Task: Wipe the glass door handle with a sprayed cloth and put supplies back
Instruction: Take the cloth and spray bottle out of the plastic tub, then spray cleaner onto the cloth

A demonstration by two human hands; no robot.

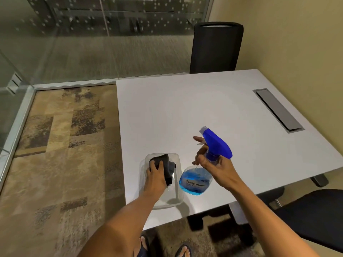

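Observation:
A clear plastic container (178, 198) stands near the front left corner of the white table (204, 108). Over its far end, my left hand (156, 176) grips a dark grey cloth (169, 168). Just to the right, my right hand (213, 164) holds a spray bottle (196, 180) by its neck. The bottle has a blue trigger head (217, 143), and blue liquid fills its lower part. It hangs tilted above the table. The door handle is not visible.
A black chair (216, 47) stands at the table's far side and another black chair (315, 217) at the near right. A grey cable hatch (278, 110) is set into the table on the right. Glass walls (74, 43) run along the left and back. Patterned carpet covers the floor.

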